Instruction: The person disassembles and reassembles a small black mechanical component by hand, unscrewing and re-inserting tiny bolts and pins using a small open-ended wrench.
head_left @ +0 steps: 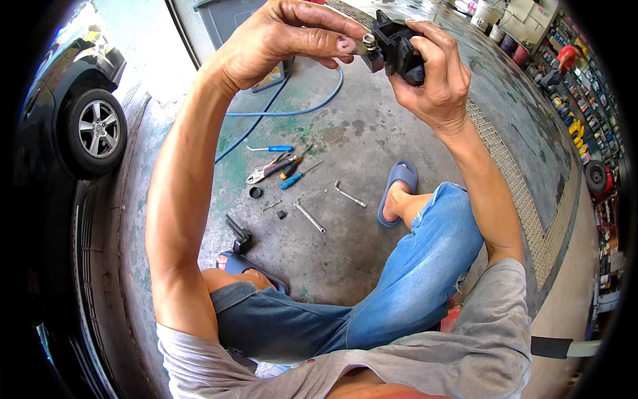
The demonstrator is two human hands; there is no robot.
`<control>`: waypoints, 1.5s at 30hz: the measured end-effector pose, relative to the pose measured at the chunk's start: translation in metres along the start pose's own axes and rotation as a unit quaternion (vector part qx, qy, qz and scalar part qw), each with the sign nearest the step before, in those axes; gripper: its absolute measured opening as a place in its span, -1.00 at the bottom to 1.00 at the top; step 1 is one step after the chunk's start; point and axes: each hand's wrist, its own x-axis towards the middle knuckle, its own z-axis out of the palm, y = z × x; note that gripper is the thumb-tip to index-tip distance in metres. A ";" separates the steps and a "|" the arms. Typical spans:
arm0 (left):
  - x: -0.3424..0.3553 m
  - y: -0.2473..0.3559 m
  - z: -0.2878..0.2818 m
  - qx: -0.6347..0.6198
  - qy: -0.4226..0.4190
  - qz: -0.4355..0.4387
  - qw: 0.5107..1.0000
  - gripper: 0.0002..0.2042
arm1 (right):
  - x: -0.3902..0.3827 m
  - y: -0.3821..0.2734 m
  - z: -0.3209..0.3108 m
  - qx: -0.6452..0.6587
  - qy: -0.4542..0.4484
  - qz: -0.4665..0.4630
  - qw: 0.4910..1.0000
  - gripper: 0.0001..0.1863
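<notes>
Both my hands are raised in front of me at the top of the view. My right hand (435,80) grips a black moulded plastic part (397,52) from its right side, thumb below and fingers curled over it. From the left, my left hand (282,40) reaches to the same part with thumb and fingers pinched together. At its fingertips is a small shiny metal fitting (369,41), touching the plastic part; whether it is fixed to the part I cannot tell. Dark grime marks my left fingertips.
On the concrete floor lie locking pliers (262,174), a blue screwdriver (300,175), a blue-handled pick (270,148), a wrench (310,217), an L-shaped socket wrench (350,194) and another black plastic part (238,235). A blue hose (272,113) curves behind. A dark car (50,126) stands left.
</notes>
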 end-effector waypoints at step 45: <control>0.000 0.003 0.001 0.012 0.003 -0.006 1.000 -0.71 | 0.001 0.001 -0.001 -0.009 -0.006 -0.005 1.000 -0.34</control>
